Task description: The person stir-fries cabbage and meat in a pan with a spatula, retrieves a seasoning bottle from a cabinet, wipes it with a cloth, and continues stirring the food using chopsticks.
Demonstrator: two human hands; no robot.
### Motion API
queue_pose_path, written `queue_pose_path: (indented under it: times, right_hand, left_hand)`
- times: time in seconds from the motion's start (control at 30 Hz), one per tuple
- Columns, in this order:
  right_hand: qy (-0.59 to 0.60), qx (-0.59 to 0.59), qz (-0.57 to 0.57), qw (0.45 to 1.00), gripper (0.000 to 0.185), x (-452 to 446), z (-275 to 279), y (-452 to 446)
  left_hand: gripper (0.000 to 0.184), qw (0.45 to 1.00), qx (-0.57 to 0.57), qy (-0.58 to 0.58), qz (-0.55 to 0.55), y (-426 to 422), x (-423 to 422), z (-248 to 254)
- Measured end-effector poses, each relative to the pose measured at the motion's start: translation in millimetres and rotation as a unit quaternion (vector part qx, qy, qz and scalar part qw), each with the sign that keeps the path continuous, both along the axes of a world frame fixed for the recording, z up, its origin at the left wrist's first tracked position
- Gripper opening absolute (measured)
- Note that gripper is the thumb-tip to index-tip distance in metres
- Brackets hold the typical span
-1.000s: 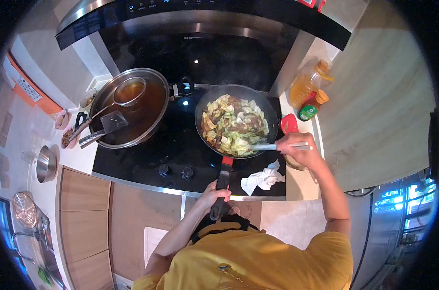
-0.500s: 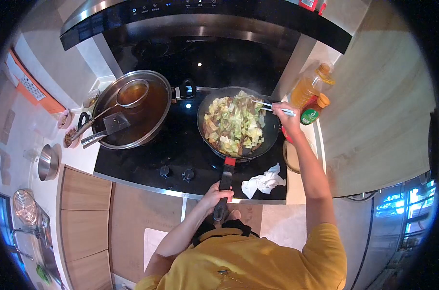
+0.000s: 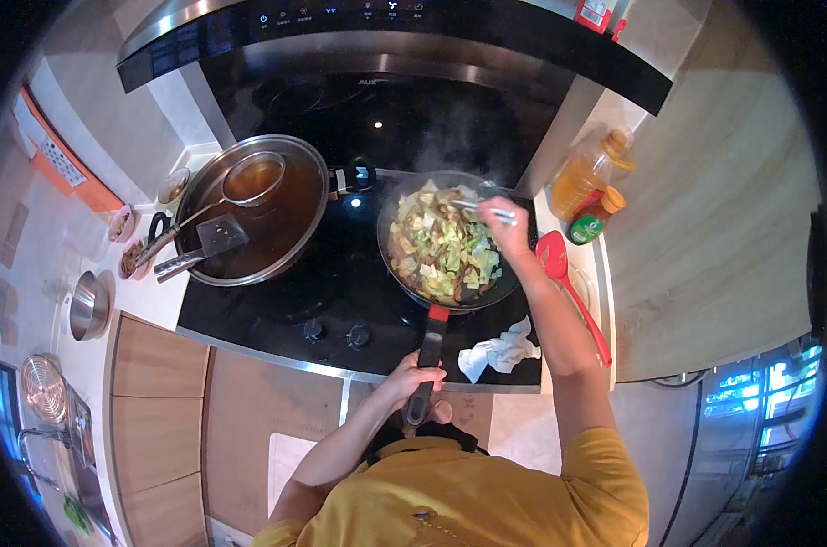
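Observation:
My left hand point(image 3: 408, 376) is wrapped round the black handle of a frying pan point(image 3: 507, 294), which sits on the right side of the black hob. Chopped cabbage point(image 3: 442, 244) with browned pieces fills the pan, and steam rises from it. In my right hand point(image 3: 507, 228) is a pair of chopsticks point(image 3: 472, 207), held over the pan's right side with their tips at the cabbage. A crumpled white cloth point(image 3: 500, 352) lies on the hob's front edge, right of the pan handle.
At left, a large pan point(image 3: 295, 239) of brown liquid holds a strainer point(image 3: 254, 179) and a slotted turner point(image 3: 222, 235). To the right stand an oil bottle point(image 3: 579, 180) and a green-labelled bottle point(image 3: 593, 219), with a red spatula point(image 3: 568, 283) nearer me. The range hood point(image 3: 395, 41) overhangs the back.
My right hand has moved left and inward over the pan with the chopsticks, uncovering the red spatula. The cabbage has shifted. My left hand stays on the handle.

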State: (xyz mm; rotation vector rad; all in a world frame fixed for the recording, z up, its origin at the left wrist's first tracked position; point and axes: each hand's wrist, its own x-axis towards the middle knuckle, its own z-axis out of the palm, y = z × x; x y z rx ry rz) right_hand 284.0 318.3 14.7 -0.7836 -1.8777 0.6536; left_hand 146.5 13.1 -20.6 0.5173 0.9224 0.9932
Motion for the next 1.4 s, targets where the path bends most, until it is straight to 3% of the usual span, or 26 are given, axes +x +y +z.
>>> queue_pose_path:
  times: [0.03,0.17,0.23,0.33,0.47,0.5,0.6,0.7,0.77,0.87,1.0,1.1,1.17,1.23,1.4]
  right_hand:
    - [-0.042,0.055,0.024,0.997,0.003,-8,10,-16]
    - [-0.116,0.046,0.166,0.978,0.004,-2,46,-70]
    - [-0.163,0.044,0.151,0.974,0.004,16,72,-91]
    - [-0.129,0.035,0.167,0.977,0.004,31,106,-127]
    - [-0.053,-0.029,0.246,0.967,0.006,5,57,-146]
    - [-0.058,0.01,0.222,0.973,0.005,-4,37,-135]
    - [0.019,-0.013,0.036,0.999,0.008,4,1,-83]
    - [0.075,-0.076,-0.057,0.993,0.008,46,34,-64]
    - [0.192,-0.126,-0.057,0.972,0.008,75,63,-53]
    - [0.266,-0.125,-0.093,0.951,0.008,97,65,-15]
    - [0.308,-0.135,-0.086,0.938,0.008,92,9,38]
    - [0.333,-0.123,-0.077,0.932,0.013,65,7,22]
    - [0.316,-0.12,-0.059,0.939,0.014,67,22,3]
    - [0.193,-0.148,-0.037,0.969,0.015,75,33,-17]
    - [0.136,-0.201,-0.005,0.97,0.014,104,49,-24]
  left_hand:
    - [0.019,1.0,0.0,-0.002,-0.001,0,0,-1]
    - [0.023,1.0,-0.012,-0.005,0.003,0,1,0]
    - [0.021,1.0,-0.016,0.007,0.003,0,0,0]
    - [0.019,1.0,-0.028,-0.005,0.012,0,2,-2]
    - [0.019,0.999,-0.038,0.006,0.026,0,4,0]
    - [0.019,0.999,-0.037,0.008,0.024,0,5,0]
    - [0.019,0.999,-0.034,0.032,0.026,-1,5,0]
    - [0.019,0.999,-0.021,0.029,0.035,-1,4,-3]
    - [0.021,1.0,-0.011,0.015,0.024,-1,4,-2]
    - [0.021,0.999,-0.023,0.016,0.023,-1,4,-1]
    - [0.021,0.998,-0.021,0.04,0.033,0,5,2]
    - [0.021,0.998,-0.014,0.035,0.05,0,6,0]
    - [0.018,0.997,0.001,0.062,0.043,0,6,1]
    - [0.017,0.997,-0.002,0.059,0.046,-2,5,-4]
    - [0.018,0.997,-0.018,0.038,0.062,-1,8,4]
